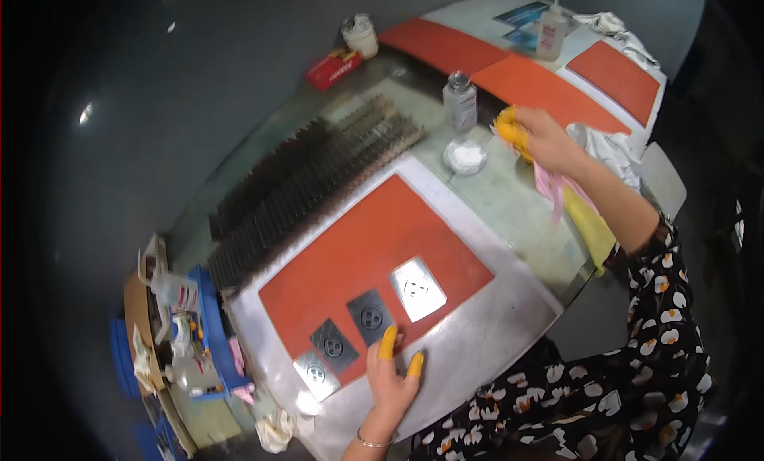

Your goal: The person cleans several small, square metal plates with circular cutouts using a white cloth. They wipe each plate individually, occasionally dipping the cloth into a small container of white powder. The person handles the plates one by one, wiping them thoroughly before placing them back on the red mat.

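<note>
Several square metal plates with round socket-like cut-outs lie in a row on an orange-red mat (342, 246). Two look bright, such as the right-hand plate (418, 289), and two look dark, such as the middle plate (371, 317). My left hand (390, 388), with yellow finger cots on thumb and index finger, is open, its index tip at the lower edge of that middle plate. Farther right, my right hand (547, 143), also in yellow finger cots, is closed on a pink cloth (549, 182) that hangs below it. A small dish of white material (465, 157) sits beside it.
Rows of dark plates (294, 182) stand in a rack behind the mat. A clear bottle (460, 103), a red box (333, 70) and a white jar (360, 36) are at the back. A blue tray (211, 334) with bottles is at left; a yellow cloth (587, 226) hangs at right.
</note>
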The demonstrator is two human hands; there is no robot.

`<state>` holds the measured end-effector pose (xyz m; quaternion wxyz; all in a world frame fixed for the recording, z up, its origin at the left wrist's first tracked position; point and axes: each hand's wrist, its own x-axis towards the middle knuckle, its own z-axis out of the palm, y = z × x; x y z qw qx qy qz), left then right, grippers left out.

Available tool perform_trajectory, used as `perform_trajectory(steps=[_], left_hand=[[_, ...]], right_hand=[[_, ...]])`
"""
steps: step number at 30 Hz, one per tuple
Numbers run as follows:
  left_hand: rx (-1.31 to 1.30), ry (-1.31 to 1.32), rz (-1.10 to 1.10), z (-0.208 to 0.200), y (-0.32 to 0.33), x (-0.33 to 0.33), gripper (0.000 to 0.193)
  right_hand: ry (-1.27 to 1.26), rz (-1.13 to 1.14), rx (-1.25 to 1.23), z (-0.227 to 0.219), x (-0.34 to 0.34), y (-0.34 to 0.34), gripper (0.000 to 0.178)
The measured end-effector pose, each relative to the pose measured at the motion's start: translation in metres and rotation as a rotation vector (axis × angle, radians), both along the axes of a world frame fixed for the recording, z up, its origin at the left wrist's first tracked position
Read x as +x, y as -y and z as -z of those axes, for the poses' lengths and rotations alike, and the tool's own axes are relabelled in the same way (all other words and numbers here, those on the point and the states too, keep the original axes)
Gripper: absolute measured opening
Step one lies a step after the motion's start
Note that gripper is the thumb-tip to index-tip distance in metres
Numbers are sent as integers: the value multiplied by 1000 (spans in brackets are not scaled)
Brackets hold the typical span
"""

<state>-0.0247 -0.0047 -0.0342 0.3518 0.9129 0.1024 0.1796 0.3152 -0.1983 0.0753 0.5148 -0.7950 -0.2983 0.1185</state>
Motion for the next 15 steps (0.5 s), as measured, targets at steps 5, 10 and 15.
perform_trajectory(steps=[5, 10, 15], left_hand=[[232, -165, 32, -22, -15, 56, 90], [259, -356, 93, -30, -25, 86, 105], [287, -338, 153, -26, -22, 90, 104]], right_hand=[[747, 107, -304, -11, 140, -8, 15], [979, 11, -611, -10, 156, -55, 14], [1115, -92, -732, -5, 157, -64, 15]])
